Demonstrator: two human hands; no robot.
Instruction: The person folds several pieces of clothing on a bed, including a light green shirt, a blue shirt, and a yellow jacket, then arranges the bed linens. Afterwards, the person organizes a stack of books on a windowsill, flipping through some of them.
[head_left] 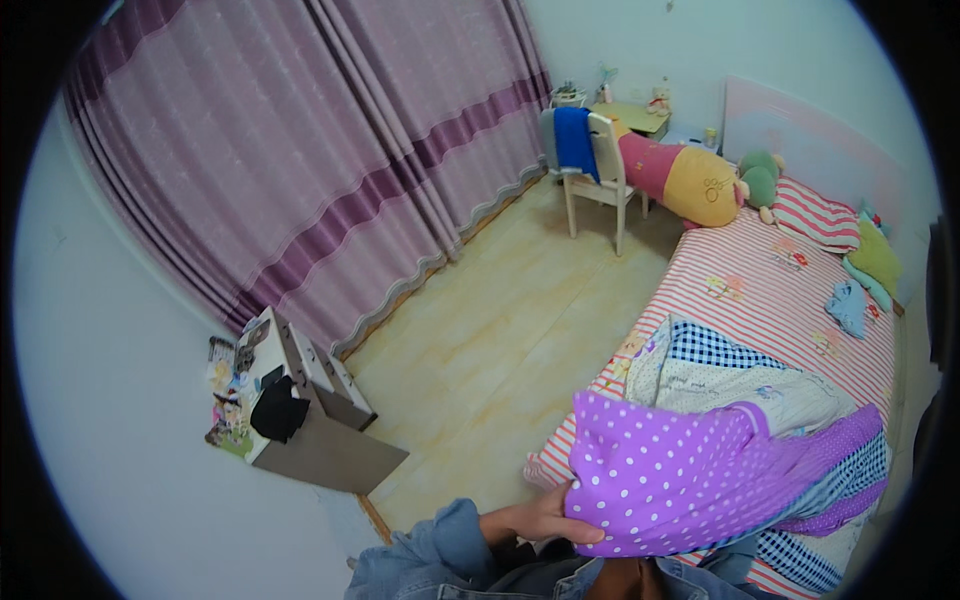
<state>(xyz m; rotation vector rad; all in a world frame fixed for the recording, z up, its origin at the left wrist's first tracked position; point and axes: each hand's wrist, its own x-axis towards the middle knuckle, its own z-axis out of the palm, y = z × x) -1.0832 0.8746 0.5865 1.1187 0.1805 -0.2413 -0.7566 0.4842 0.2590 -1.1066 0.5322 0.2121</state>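
My left hand (pixel 552 517) is closed on the near left edge of a purple cloth with white polka dots (pixel 665 470), thumb on top. The cloth spreads in front of me over the near end of the bed, its right part bunched and twisted. Blue-and-white checked fabric (pixel 860 470) shows along its right side. Beyond it lies a crumpled pale patterned quilt (pixel 690 380) with a checked band. A denim sleeve shows below the cloth on the right, but my right hand is hidden.
The bed (pixel 720 262) has a red-striped sheet, a striped pillow (pixel 815 212), a large plush toy (pixel 690 180) and a small blue cloth (pixel 847 308). A white chair (pixel 608 150) stands at the far side. Left are a drawer cabinet (pixel 330 440) and purple curtains (pixel 300 150).
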